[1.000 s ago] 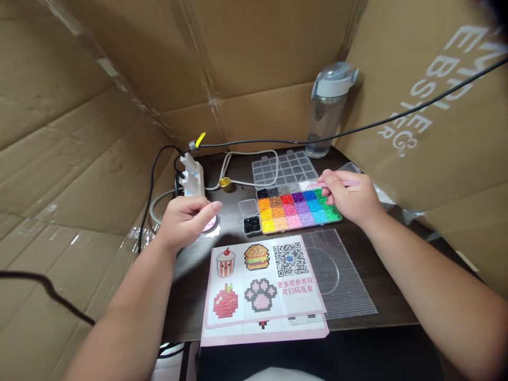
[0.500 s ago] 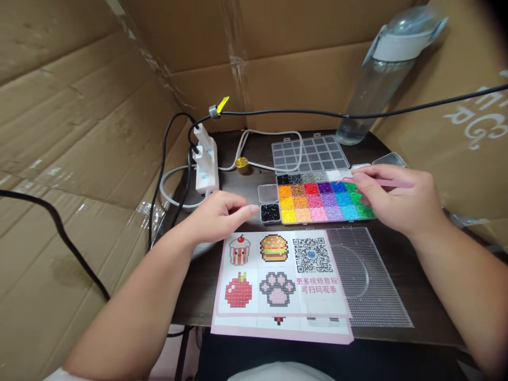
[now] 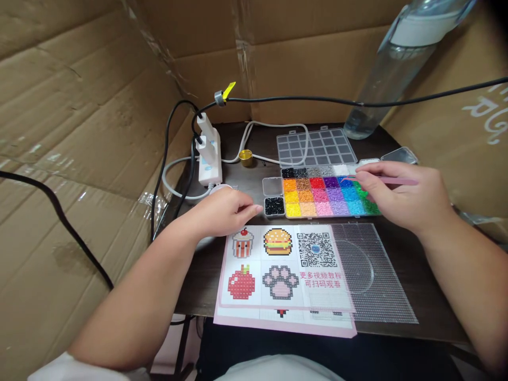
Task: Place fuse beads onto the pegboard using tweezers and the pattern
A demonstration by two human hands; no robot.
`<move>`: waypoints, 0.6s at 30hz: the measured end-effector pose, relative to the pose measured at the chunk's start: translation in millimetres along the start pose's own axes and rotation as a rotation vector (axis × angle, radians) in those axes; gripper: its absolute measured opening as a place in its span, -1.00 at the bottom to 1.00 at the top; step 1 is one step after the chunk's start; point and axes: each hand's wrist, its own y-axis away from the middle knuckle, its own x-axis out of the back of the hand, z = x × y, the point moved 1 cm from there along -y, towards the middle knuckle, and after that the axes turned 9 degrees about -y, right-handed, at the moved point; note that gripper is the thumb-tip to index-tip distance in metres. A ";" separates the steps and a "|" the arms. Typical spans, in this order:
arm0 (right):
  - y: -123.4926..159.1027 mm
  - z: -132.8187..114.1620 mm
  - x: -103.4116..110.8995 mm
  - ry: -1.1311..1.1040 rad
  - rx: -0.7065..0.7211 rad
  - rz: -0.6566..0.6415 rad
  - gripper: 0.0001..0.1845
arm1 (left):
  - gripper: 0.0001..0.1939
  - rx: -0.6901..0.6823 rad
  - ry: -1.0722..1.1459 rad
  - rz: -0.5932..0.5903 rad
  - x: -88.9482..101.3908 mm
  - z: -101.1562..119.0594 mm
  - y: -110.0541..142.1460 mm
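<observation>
Right hand [image 3: 408, 198] is pinching pink tweezers [image 3: 399, 181] near midlength, presumably keeping reach over the bead case [image 3: 333, 216]; left hand [image 3: 224, 211] is curling beside the black-bead box [image 3: 274, 215], contents unclear.

We get soft, moderate light, glints on crinkled clear tape [image 3: 147, 200], tiny multicoloured beads [image 3: 319, 196] blurring together, wide-angle stretch slanting the tall transparent bottle [image 3: 391, 79], and a blackened upper-right corner.

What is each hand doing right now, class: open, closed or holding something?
Left hand: loosely closed, near the black beads; nothing visible in it.
Right hand: closed, holding pink tweezers.
</observation>
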 end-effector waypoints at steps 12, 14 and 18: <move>-0.4 -1.2 2.1 0.017 -0.060 0.035 -0.70 | -0.52 0.010 -0.013 -0.047 0.8 3.5 -0.5; -0.4 -1.4 1.5 0.015 -0.048 0.031 -0.71 | -0.52 0.013 -0.010 -0.053 0.2 3.3 -0.7; -0.3 -3.4 1.4 0.023 -0.042 0.036 -0.73 | -0.52 0.007 -0.025 -0.041 0.8 1.7 -0.3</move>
